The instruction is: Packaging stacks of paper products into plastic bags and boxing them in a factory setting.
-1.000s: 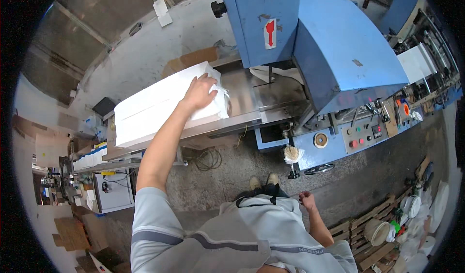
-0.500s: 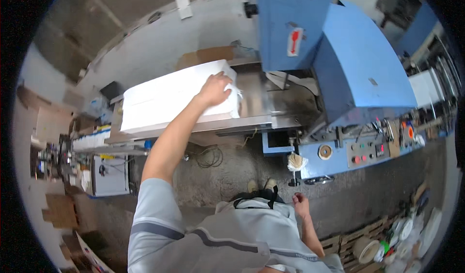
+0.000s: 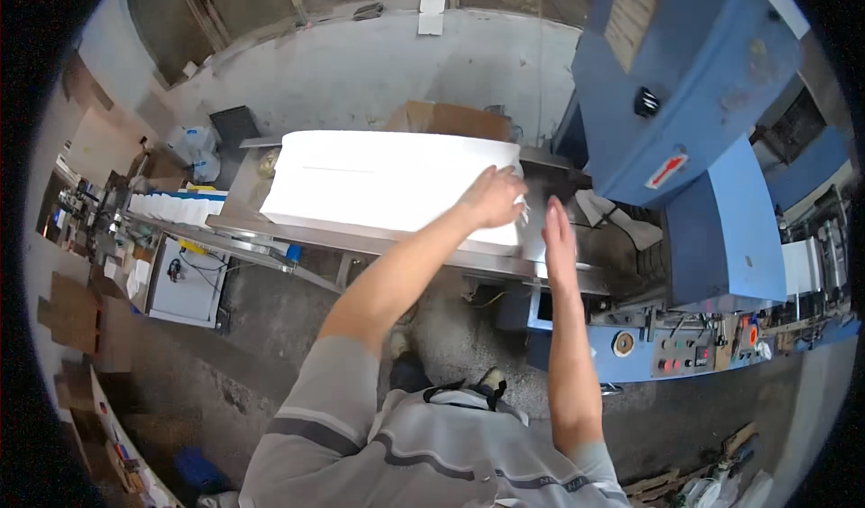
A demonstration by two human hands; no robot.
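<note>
A long white stack of what looks like paper sheets (image 3: 387,179) lies lengthwise on a metal table. At its right end my left hand (image 3: 496,197) rests on top, fingers apart and bent over the edge. Just below those fingertips the stack's end looks crumpled or torn. My right hand (image 3: 559,237) stands on edge a little right of the stack, fingers straight and together, holding nothing. A small gap separates it from the paper.
Close by on the right is a blue machine (image 3: 712,228) with a control panel (image 3: 683,353) of coloured buttons. The metal table edge (image 3: 405,243) runs in front of the stack. Behind it are a cardboard box (image 3: 459,120) and a pale wall.
My right hand has come up from beside my body to near the stack's right end. My left hand stays at that end. The view has shifted, showing the machine farther right.
</note>
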